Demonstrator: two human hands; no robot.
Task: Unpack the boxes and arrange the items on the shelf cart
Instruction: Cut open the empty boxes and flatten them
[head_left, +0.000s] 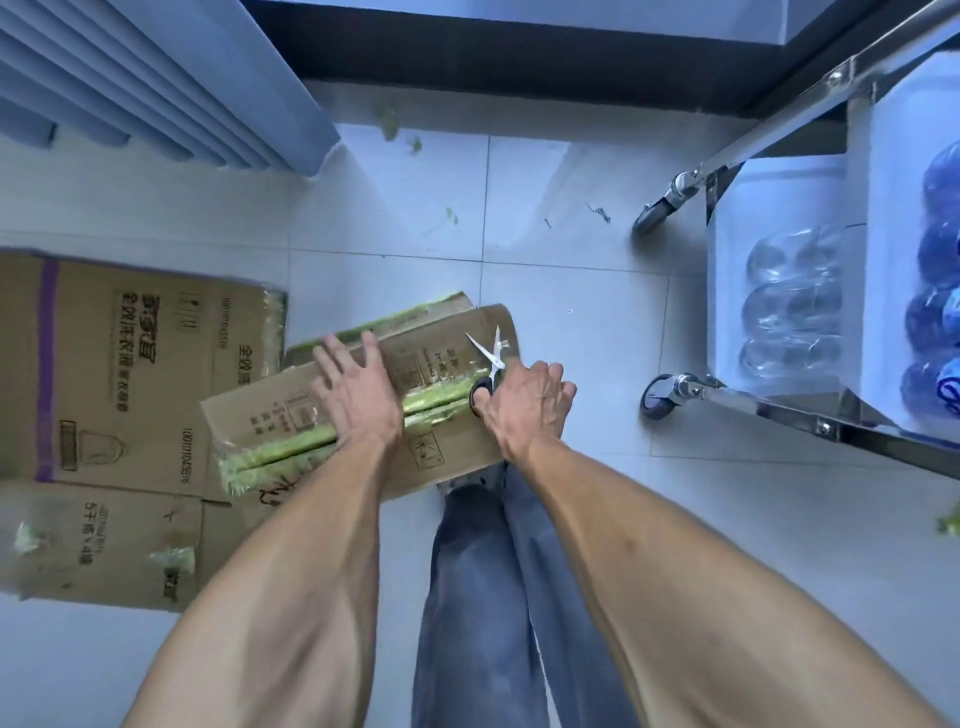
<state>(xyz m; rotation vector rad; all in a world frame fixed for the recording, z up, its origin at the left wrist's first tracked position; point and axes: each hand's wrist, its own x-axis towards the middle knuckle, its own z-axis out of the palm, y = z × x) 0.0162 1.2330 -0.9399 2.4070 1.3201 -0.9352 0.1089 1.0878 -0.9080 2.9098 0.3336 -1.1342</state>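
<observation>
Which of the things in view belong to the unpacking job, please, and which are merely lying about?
Job: taped cardboard box; scissors in right hand; left hand pressing the box; shelf cart; bottles.
Lying about: flattened carton; green scraps; curtain.

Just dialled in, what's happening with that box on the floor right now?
A person stands over a sealed cardboard box on the tiled floor. The left hand lies flat on top, steadying it, while the right hand grips scissors with the blades open at the far end of the green tape along the seam. The box is not yet open. A larger flattened box lies to the left, and the shelf cart on the right already holds bottles.
</observation>
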